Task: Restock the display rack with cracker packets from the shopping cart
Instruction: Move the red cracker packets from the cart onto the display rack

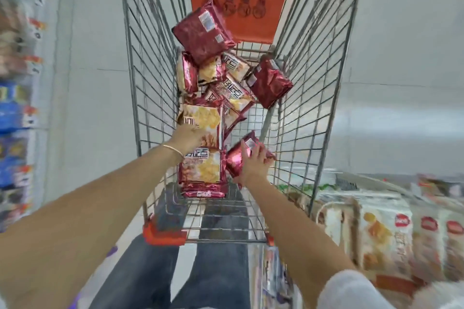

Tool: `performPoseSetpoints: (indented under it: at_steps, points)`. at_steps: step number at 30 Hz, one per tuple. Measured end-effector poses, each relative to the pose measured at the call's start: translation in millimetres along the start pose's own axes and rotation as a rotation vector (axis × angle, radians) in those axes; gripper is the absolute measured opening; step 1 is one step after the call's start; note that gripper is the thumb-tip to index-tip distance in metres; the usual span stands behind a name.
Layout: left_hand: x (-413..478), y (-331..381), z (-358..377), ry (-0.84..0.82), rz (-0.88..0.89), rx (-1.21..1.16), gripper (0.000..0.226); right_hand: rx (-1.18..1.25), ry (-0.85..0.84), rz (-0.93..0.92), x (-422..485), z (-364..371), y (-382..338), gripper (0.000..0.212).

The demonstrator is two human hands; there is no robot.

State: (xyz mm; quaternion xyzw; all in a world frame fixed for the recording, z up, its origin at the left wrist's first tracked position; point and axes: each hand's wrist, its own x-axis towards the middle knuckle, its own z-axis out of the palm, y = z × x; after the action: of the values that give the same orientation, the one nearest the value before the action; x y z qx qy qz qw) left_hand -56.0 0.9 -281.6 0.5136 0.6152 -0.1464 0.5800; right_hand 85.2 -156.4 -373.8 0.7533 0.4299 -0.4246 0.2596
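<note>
A wire shopping cart (140,98) stands in front of me with several red and cream cracker packets piled inside. My left hand (188,136) reaches into the cart and lies on a cream-fronted packet (203,120); its fingertips are hidden, so the hold is unclear. My right hand (253,162) grips a shiny red packet (238,158) near the cart's right wall. Another red packet (203,32) leans high against the pile, and one more red packet (271,84) rests against the right side.
An orange child-seat flap (238,7) closes the cart's far end. The display rack (391,231) at the lower right holds rows of cracker packets. Blurred shelves (17,108) of goods run along the left. White floor surrounds the cart.
</note>
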Motion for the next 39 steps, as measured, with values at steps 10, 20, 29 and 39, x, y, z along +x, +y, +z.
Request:
performPoseSetpoints:
  at_steps: [10, 20, 29, 39]
  points:
    - [-22.9, -2.9, 0.3, -0.079, -0.102, -0.145, 0.03, 0.32, 0.374, 0.116, -15.3, -9.7, 9.4, 0.126]
    - [-83.7, 42.4, -17.3, -0.209, -0.08, -0.391, 0.051, 2.394, -0.603, -0.432, -142.6, -115.5, 53.1, 0.085]
    - [-99.7, 90.9, -22.3, -0.091, 0.282, -0.257, 0.07, 1.953, -0.8, -0.349, -147.6, -134.1, 67.7, 0.092]
    - [-97.5, 100.5, -41.0, -0.349, 0.235, 0.212, 0.056, 1.405, -0.588, -0.084, -103.0, -172.1, 58.8, 0.091]
